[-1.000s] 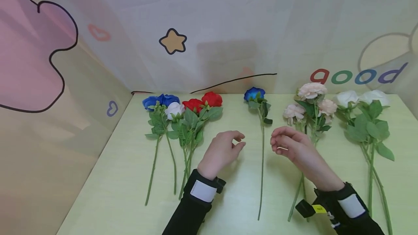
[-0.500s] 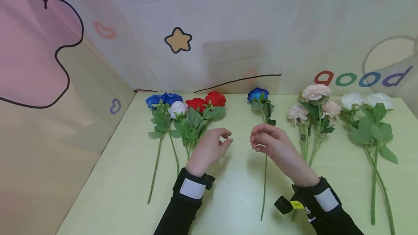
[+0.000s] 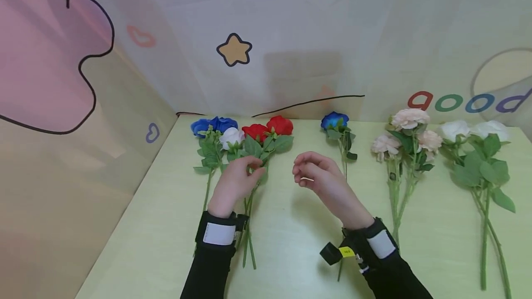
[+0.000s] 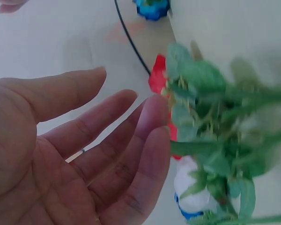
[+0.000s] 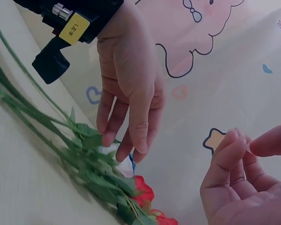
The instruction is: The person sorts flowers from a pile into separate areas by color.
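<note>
My left hand (image 3: 237, 183) hangs over the stems of the left bunch, its fingers loosely bent and holding nothing. In the left wrist view its fingertips overlap the leaves near the red roses (image 3: 268, 127). The white rose (image 3: 231, 137) and the blue flowers (image 3: 214, 126) lie just left of these. My right hand (image 3: 324, 183) hovers above the table, loosely curled with nothing visible in it. Behind its wrist runs the stem of a single blue rose (image 3: 335, 120), partly hidden by the forearm.
Pale pink flowers (image 3: 409, 135) lie right of the single blue rose. Farther right are white roses (image 3: 474, 129) with long crossing stems. A printed cloth (image 3: 299, 22) stands behind the pale table (image 3: 154, 243). Both wrists wear black straps.
Both hands have moved left, the left hand from beside the left bunch to over its stems, the right hand across the single blue rose's stem. The flowers lie as before; the view has shifted slightly.
</note>
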Tool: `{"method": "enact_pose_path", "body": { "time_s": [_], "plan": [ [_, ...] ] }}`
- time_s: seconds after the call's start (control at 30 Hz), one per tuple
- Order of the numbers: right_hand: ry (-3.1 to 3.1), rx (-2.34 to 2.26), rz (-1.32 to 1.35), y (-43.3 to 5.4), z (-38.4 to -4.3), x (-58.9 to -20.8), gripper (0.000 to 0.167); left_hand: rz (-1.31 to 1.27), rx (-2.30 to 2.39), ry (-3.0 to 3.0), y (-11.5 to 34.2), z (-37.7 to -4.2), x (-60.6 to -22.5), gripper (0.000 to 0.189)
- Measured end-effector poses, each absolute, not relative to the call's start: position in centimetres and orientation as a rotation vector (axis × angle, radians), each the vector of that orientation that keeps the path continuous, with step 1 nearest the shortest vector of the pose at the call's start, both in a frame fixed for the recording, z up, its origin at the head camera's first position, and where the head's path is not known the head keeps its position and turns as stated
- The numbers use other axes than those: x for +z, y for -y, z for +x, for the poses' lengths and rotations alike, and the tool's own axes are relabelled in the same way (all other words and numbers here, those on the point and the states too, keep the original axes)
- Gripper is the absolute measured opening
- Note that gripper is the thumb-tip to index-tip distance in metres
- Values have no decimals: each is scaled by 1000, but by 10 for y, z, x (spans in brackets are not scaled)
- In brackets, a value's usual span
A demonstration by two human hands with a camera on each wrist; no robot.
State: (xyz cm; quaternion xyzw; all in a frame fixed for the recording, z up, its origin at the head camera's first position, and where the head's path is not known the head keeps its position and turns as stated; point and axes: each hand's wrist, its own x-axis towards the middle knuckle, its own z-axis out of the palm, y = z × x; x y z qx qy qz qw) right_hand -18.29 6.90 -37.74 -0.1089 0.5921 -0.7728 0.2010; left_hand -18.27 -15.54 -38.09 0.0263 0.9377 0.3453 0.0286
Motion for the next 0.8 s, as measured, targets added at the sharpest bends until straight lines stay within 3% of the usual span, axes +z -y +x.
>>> {"method": "enact_pose_path", "body": {
  "time_s": [0.43,0.8],
  "plan": [
    [-1681,-2109,-311,-43,-187,-385,10,-43,1141,-2894,189,-184,-373,34],
    [-1698,-2068,-293,-37,-190,-402,10,-197,901,-2921,204,-181,-381,34]
  ]
}}
